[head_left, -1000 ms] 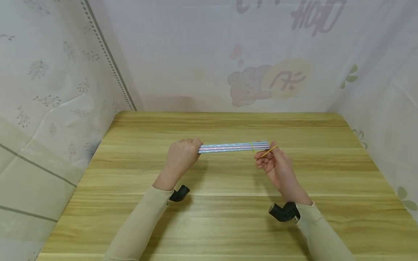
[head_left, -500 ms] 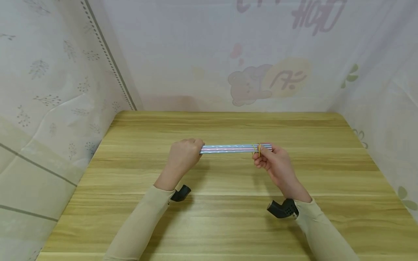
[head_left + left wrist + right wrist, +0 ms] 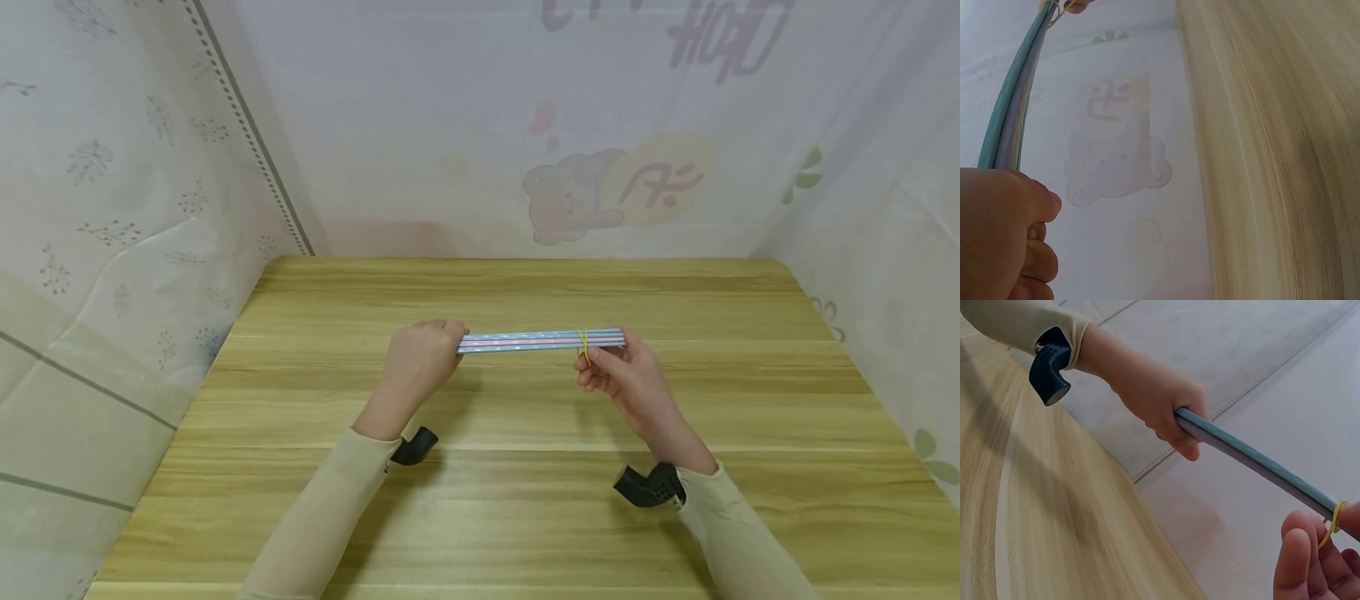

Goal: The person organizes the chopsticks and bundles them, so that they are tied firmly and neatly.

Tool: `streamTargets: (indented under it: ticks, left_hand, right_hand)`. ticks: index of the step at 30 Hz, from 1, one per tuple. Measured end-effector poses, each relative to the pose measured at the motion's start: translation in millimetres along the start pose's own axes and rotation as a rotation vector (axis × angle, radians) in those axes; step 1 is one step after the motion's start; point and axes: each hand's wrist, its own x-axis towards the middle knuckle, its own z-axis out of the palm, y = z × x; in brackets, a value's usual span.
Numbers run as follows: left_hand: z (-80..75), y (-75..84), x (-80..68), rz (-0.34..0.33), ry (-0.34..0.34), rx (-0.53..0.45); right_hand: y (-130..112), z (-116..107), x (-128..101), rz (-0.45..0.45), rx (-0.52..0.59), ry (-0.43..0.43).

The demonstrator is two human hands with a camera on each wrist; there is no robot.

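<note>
My left hand [image 3: 422, 358] grips one end of a bundle of slim, patterned sticks [image 3: 517, 341], pale blue and pink, and hides that end. The bundle is held level above the table, pointing right. Near its right end a thin yellow rubber band [image 3: 583, 343] runs around the sticks and crosses over itself. My right hand [image 3: 633, 371] pinches the band at the bundle's near side, its thumb close against the sticks. In the right wrist view the rubber band [image 3: 1334, 524] reaches from the sticks down to the right fingers [image 3: 1297, 550].
The wooden table [image 3: 525, 517] spreads out under both hands. A pale printed curtain [image 3: 420, 125] rises behind it and along both sides. A black wrist camera [image 3: 648, 485] sits on the right sleeve, another wrist camera [image 3: 415, 446] on the left.
A loop of the rubber band, stretched out beyond the sticks' right end a second ago, now lies over the bundle. My right hand brought it leftward; my left hand has barely moved.
</note>
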Motion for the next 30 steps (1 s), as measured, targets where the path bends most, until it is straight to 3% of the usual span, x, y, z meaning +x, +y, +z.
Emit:
streamTargets:
  ticks: [6,13,21,30]
  left_hand:
    - [0.1,-0.9,0.5,-0.005,-0.006,-0.001]
    - [-1.2,-1.9,2.5,0.002,-0.018,-0.005]
    - [-3.2,-2.7,2.9,-0.015,-0.006,0.000]
    - [-3.6,-4.7,1.4,-0.046,-0.028,0.002]
  right_hand:
    - [6.3,-5.4,-3.9,0.004,-0.040,0.005]
    - [14.5,-9.4,-4.4,0.015,-0.182,0.076]
    - [21.9,-8.6,-7.0,0.095,-0.338,0.158]
    - [31.5,-9.9,-9.0,0.145,-0.420,0.182]
